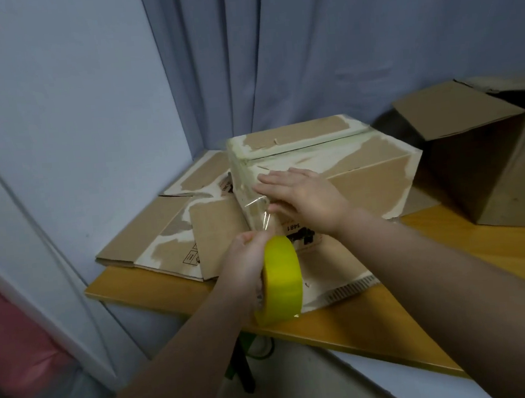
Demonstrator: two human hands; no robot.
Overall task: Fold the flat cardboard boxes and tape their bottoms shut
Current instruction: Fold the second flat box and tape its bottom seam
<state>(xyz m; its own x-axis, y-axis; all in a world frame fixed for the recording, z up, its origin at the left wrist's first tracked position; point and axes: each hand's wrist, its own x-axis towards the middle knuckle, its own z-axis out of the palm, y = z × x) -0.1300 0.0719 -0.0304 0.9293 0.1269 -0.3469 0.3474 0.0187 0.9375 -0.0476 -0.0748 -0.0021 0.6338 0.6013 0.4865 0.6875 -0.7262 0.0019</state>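
Now left fingers [246, 239] grip tape roll [283, 277].

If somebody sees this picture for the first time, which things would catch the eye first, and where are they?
Probably the bright yellow roll of clear tape, gripped by the left hand at the near edge of the wooden table, with a strip stretched up to the worn brown cardboard box in the middle. The right hand presses flat on that box.

The left hand [247, 259] grips the tape roll [284, 277]; the right hand [302, 195] presses flat on the box [371, 182]
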